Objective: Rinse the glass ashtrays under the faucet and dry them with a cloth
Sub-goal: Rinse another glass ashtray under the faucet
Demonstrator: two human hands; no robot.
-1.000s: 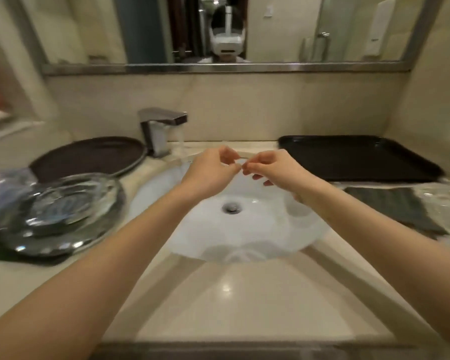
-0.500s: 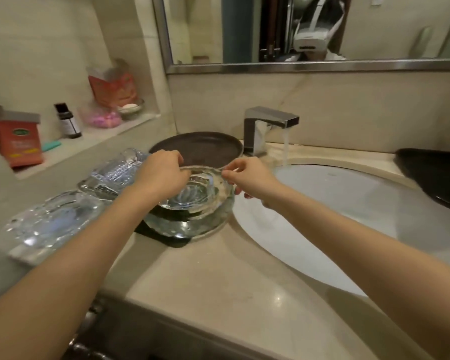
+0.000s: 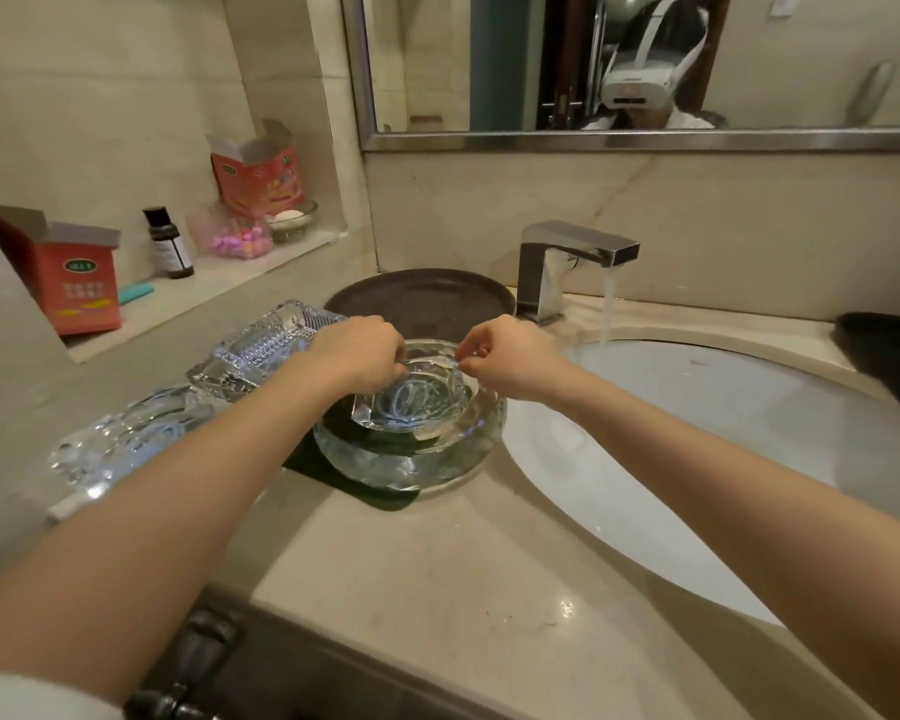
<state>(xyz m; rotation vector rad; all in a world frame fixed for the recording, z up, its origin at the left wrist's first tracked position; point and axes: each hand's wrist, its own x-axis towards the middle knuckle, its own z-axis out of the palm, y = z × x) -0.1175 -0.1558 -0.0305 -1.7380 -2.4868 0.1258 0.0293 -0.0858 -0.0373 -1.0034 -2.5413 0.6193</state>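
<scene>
Left hand point(image 3: 357, 356) and right hand point(image 3: 507, 358) pinch opposite rims of the small square glass ashtray point(image 3: 411, 400), apparently to lift it from the large round ashtray point(image 3: 411, 459) toward the running faucet point(image 3: 567, 262).

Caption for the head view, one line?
Both hands, left and right, grip a small glass ashtray nested in a larger one beside the running faucet.
</scene>
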